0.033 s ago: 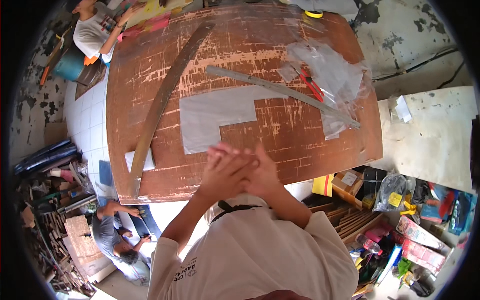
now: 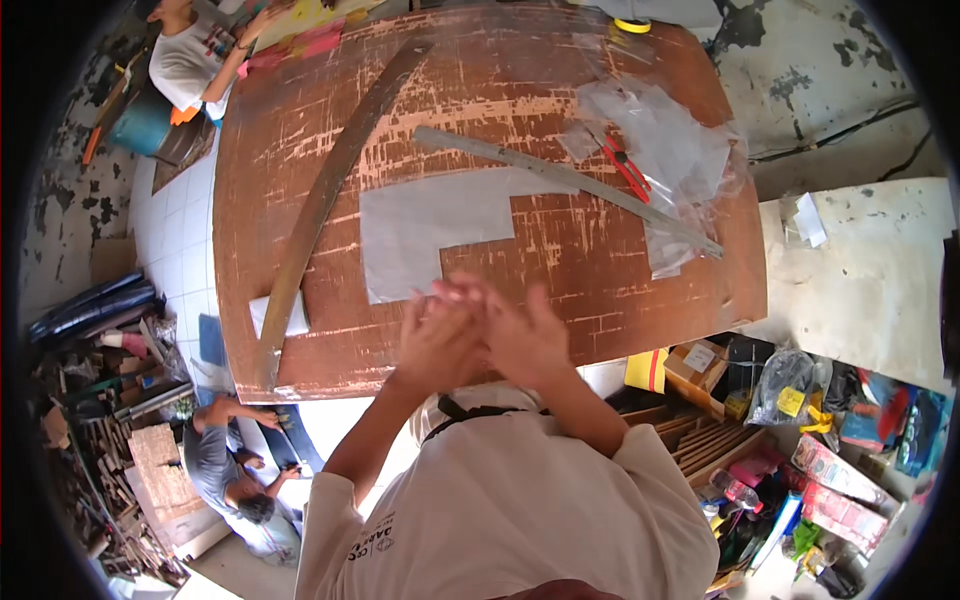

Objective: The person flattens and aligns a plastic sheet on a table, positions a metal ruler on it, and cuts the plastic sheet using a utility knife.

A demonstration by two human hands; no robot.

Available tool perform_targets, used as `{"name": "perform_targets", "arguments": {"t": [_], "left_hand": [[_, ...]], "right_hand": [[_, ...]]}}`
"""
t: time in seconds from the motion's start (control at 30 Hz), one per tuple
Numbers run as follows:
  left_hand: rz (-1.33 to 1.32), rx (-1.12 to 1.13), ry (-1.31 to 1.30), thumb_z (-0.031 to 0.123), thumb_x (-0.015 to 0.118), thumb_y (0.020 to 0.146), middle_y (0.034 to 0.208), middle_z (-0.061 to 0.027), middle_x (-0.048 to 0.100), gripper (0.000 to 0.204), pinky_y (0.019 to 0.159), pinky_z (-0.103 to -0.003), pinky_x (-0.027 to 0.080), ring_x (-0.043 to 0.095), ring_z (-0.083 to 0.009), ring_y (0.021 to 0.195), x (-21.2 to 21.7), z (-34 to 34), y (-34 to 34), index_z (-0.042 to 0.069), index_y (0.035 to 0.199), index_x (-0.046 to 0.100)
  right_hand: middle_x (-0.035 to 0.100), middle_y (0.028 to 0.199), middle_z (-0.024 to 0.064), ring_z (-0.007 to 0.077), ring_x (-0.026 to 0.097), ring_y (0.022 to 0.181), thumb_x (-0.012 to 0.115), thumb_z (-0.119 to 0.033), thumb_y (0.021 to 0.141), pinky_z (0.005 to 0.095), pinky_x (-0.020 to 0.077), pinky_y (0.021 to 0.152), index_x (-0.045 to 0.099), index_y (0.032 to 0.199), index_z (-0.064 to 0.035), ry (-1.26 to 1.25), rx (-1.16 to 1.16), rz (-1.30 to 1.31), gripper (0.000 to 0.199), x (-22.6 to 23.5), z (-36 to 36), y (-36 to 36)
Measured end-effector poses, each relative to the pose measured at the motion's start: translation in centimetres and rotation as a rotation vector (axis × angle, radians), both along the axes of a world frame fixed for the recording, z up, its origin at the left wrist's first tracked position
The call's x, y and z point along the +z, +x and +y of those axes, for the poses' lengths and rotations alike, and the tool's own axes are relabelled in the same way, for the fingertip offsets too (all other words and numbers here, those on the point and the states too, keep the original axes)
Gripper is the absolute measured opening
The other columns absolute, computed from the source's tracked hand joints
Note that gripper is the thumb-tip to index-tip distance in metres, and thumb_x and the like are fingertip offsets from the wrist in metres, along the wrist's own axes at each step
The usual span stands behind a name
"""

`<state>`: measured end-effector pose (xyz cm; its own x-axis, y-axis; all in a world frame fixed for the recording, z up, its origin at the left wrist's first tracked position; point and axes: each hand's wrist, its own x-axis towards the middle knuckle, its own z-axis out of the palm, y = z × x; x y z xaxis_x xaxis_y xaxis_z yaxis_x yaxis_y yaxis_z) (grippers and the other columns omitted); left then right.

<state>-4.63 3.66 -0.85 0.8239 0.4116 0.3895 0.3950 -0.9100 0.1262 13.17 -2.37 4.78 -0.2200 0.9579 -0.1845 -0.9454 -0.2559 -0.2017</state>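
Over the near edge of the brown worn table (image 2: 590, 300), my left hand (image 2: 440, 338) and my right hand (image 2: 528, 338) meet at the fingers. Both look open, fingers stretched and partly overlapping, with no object visible between them; the blurred fingertips hide the exact contact. Just beyond them lies a translucent plastic sheet (image 2: 420, 225) with a stepped cut-out edge. A metal straightedge (image 2: 490, 150) rests across its far side. Farther right, a red cutter (image 2: 625, 168) sits on crumpled clear plastic (image 2: 670, 130).
A long metal strip (image 2: 325, 200) spans the table's left side over a small white pad (image 2: 278, 317). Yellow tape (image 2: 632, 26) lies at the far edge. One person (image 2: 190, 65) stands far left, another (image 2: 235, 480) works low at left. Boxes and clutter (image 2: 790, 400) fill the right.
My hands have loosened from a tighter clasp; the right fingers have lifted away somewhat from the left. Objects on the table stay put, apart from a slight view shift.
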Motion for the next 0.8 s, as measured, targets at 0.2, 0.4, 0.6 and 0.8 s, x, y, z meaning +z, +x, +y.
{"name": "perform_targets", "arguments": {"t": [0.2,0.4,0.6,0.8], "left_hand": [[-0.773,0.400,-0.878,0.031,0.048,0.109,0.163,-0.0233,0.041,0.052,0.125,-0.055,0.029,0.037,-0.0404,0.154,-0.6,-1.1,1.5,0.001,0.152,0.052],[-1.224,0.291,-1.863,0.045,0.034,0.114,0.163,-0.0249,0.038,0.067,0.125,-0.049,0.032,0.039,-0.0375,0.151,4.9,-4.5,3.8,-0.002,0.162,0.027],[-0.865,0.338,-1.200,0.032,0.051,0.112,0.139,-0.0187,0.064,0.046,0.115,-0.043,0.044,0.061,-0.0295,0.130,2.8,-2.7,-2.1,-0.004,0.141,0.057],[-0.915,0.984,-0.569,0.012,0.059,0.107,0.121,-0.0156,0.073,0.026,0.100,-0.036,0.052,0.068,-0.0250,0.114,-4.7,0.4,-6.3,-0.005,0.125,0.066]], "right_hand": [[0.039,0.168,0.0145,0.0325,0.032,0.157,0.035,-0.060,0.110,0.0512,0.0180,0.130,0.049,0.158,-0.0113,0.681,0.007,-1.101,0.070,-1.2,-1.4,3.6],[0.043,0.166,0.0135,0.0405,0.042,0.150,0.054,-0.047,0.105,0.0577,0.0259,0.124,0.063,0.145,-0.0174,1.094,-0.271,-1.747,0.052,-5.6,-0.4,0.8],[0.068,0.133,0.0160,0.0376,0.061,0.127,0.072,-0.018,0.093,0.0496,0.0493,0.105,0.068,0.131,-0.0068,0.633,-0.592,-2.035,0.039,-7.6,3.5,9.1],[0.068,0.127,0.0147,0.0394,0.062,0.119,0.072,-0.007,0.089,0.0513,0.0472,0.104,0.068,0.126,-0.0056,0.344,-0.648,-2.416,0.038,-10.3,5.6,18.8]]}}
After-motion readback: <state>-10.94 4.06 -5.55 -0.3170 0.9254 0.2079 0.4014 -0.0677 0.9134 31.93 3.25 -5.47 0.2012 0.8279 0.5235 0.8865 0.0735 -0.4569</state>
